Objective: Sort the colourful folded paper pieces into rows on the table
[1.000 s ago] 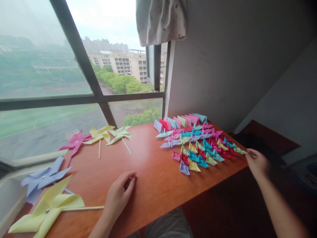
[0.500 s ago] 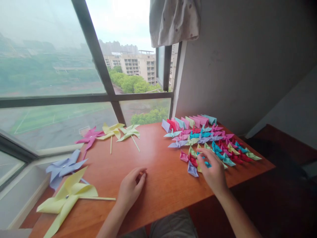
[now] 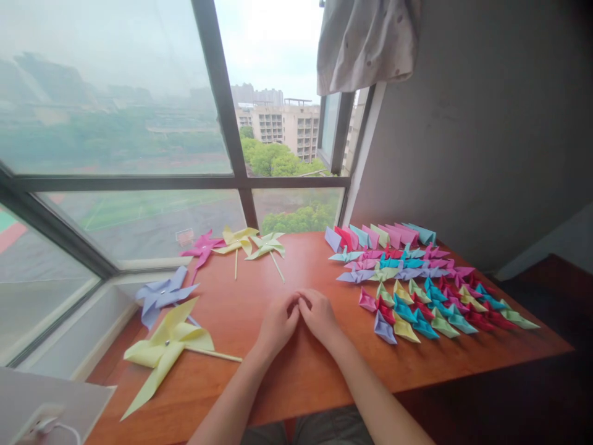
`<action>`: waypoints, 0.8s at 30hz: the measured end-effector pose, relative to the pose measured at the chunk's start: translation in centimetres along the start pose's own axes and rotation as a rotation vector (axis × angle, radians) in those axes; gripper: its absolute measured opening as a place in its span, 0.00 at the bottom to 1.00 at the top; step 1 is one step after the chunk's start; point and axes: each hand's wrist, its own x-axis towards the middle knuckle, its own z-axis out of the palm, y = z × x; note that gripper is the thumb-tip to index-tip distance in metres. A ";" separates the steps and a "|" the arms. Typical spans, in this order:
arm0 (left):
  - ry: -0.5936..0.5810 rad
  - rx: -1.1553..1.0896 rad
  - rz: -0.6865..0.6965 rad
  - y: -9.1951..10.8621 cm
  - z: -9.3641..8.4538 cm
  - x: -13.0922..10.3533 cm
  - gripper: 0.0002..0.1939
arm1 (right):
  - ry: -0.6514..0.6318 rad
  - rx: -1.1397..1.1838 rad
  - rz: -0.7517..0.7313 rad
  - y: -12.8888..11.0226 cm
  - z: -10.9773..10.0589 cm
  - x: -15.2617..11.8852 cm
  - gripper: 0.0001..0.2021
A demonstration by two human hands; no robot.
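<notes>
My left hand [image 3: 280, 319] and my right hand [image 3: 318, 313] rest together over the middle of the wooden table [image 3: 306, 377]. Their curled fingertips meet, and I see nothing held between them. To the right of my hands lie rows of folded paper boats [image 3: 405, 329] in purple, yellow, teal, green, red and pink. Behind the boats are rows of paper cranes [image 3: 370, 275]. Left of my hands lies a large yellow paper pinwheel [image 3: 160, 355], its stick pointing at my left forearm. A purple pinwheel [image 3: 162, 295] sits just beyond it.
Along the back left edge lie a pink pinwheel [image 3: 204, 248], a yellow pinwheel [image 3: 235, 240] and a pale green pinwheel [image 3: 269, 245]. Folded paper pieces [image 3: 384, 237] stand in a row at the back right. A window [image 3: 139, 179] and a wall [image 3: 454, 154] border the table.
My right hand has moved left, away from the paper boats, and now meets my left hand at the fingertips. The view has turned left, so the table things appear farther right.
</notes>
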 end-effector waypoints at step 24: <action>0.308 0.034 -0.225 -1.5 -1.9 -0.5 0.15 | -0.129 -0.662 0.177 -3.8 4.7 8.5 0.14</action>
